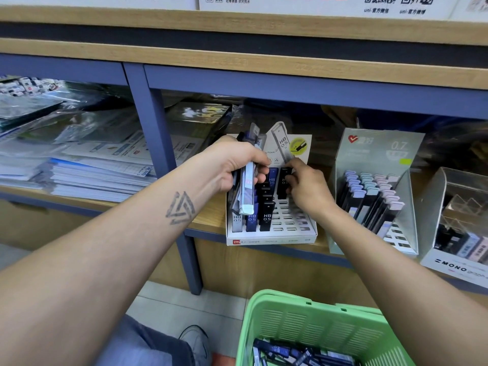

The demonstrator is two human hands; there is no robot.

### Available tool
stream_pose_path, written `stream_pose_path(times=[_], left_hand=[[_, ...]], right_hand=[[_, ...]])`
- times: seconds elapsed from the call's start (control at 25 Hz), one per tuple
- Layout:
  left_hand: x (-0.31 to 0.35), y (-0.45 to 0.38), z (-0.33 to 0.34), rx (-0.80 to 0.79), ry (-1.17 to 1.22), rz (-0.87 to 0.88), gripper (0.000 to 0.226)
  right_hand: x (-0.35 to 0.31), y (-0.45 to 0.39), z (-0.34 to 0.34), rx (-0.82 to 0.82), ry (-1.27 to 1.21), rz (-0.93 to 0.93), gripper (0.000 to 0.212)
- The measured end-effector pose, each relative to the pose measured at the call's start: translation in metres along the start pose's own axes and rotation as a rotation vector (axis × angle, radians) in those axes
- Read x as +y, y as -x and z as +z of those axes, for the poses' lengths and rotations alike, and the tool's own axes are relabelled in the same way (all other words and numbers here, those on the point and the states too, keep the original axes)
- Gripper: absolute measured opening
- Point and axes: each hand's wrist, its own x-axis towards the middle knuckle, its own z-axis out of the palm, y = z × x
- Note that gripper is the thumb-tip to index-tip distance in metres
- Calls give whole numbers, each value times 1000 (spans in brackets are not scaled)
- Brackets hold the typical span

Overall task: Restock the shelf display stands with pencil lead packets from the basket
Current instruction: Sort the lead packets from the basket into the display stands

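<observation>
Gripping a fanned bundle of pencil lead packets (pixel 248 178), the left hand (pixel 235 167) hovers over the back-left corner of the white display stand (pixel 272 235), fingers curled around the bundle with the thumb across its front. The right hand (pixel 306 184) pinches a single black packet (pixel 284 180) by its upper end and holds it at the slots in the stand's back rows, right of centre. I cannot tell whether the packet's foot has entered a slot, since the fingers cover it.

That stand sits at the front edge of the wooden shelf (pixel 208 220), its front lip slightly overhanging. Its left columns are filled with grey, blue and black packets; the slots toward its right side and front-right corner are bare. More packets lie loose in the green basket (pixel 311 328) on the floor below. A grey stand (pixel 380 165) marked 0.7 stands just beside the white one on the right, with a clear box (pixel 454 207) beyond it.

The main risk is probably the left-hand bundle: the packets splay at different angles, and any loosening could let one slide out onto the filled rows or off the shelf edge. Pressing the black packet down off-line could jam it against the slot rim, or nudge the overhanging stand forward. The right wrist is also near the 0.7 stand and could knock it.
</observation>
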Motion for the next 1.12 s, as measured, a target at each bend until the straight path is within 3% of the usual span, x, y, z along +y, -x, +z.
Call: stream_pose_path(times=[0.32, 0.56, 0.64, 0.72, 0.8, 0.92, 1.12], left_hand=[[-1, 1, 2, -26, -15, -25, 5], [-4, -1, 2, -24, -10, -16, 3], [-5, 2, 2, -68, 4, -48, 4], [-5, 5, 1, -121, 12, -84, 7], [-6, 8, 3, -173, 6, -104, 8], [-5, 14, 7, -249, -22, -121, 9], [-2, 17, 5, -221, 16, -173, 17]], right_hand=[[2, 7, 0, 162, 329, -165, 27], [-1, 8, -2, 161, 380, -117, 35], [-7, 6, -6, 185, 187, -63, 32], [-21, 4, -14, 151, -345, 75, 22], [-36, 5, -24, 1, -782, 198, 16], [-48, 10, -32, -107, -923, 251, 13], [-43, 11, -47, -45, -938, 254, 20]])
